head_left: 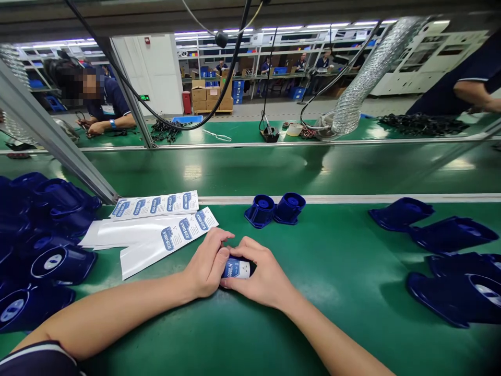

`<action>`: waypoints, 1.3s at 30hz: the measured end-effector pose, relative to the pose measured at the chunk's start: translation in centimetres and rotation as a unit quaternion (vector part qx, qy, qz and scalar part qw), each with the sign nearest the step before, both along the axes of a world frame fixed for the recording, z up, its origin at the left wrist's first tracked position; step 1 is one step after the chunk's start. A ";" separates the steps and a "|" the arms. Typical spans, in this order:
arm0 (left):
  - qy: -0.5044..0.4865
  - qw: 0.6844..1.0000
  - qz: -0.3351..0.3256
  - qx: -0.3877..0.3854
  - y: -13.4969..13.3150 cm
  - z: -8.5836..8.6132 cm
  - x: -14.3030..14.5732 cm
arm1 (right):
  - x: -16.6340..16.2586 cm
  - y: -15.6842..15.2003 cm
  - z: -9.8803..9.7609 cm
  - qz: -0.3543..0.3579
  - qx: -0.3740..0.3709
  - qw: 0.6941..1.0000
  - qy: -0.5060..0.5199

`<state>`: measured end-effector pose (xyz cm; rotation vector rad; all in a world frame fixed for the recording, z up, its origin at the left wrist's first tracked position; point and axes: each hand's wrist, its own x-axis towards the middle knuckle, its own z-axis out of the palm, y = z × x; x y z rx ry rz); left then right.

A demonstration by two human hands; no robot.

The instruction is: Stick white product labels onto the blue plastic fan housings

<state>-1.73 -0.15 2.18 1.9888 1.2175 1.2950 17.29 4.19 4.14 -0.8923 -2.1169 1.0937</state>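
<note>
Both my hands rest on the green mat around a small dark blue plastic part (237, 268) that carries a white and blue label. My left hand (207, 263) curls over its left side, thumb pressed on the label. My right hand (261, 274) cups it from the right, fingers closed round it. Most of the part is hidden under my fingers. Just left of my hands lie two sheets of blue-and-white labels (156, 230) on white backing paper.
Two blue funnel-shaped parts (274, 209) stand behind my hands. Piles of blue housings lie at the left (43, 235) and right (450, 256). A conveyor belt (274, 169) runs beyond; a seated person (99, 99) works across it, under a silver duct hose (364, 73).
</note>
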 end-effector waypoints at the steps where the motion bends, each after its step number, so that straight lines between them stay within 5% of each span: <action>1: 0.003 1.000 -0.001 0.015 0.0 0.0 0.0 | 0.0 0.1 0.1 0.001 -0.036 0.999 0.014; 14: -0.019 0.998 -0.055 0.032 0.3 -0.2 -0.5 | -0.5 1.7 -0.3 -0.032 -0.294 0.951 0.093; 23: 0.038 0.992 -0.122 0.022 -0.1 1.3 -1.0 | 0.8 2.4 0.0 0.061 -0.240 0.966 0.077; 30: 0.044 0.991 -0.127 0.025 -0.5 1.7 -1.2 | 3.5 3.4 1.1 0.064 -0.149 0.985 -0.059; 35: 0.023 0.989 -0.131 0.064 0.2 0.5 -0.9 | 6.1 3.5 0.5 0.119 -0.220 0.965 -0.075; 37: 0.014 0.987 -0.132 0.095 0.4 0.2 -0.4 | 5.1 3.9 -0.2 0.100 -0.245 0.963 -0.043; 39: 0.027 0.988 -0.142 0.055 0.6 0.1 -1.0 | 1.5 5.4 -0.8 -0.006 -0.172 0.985 -0.021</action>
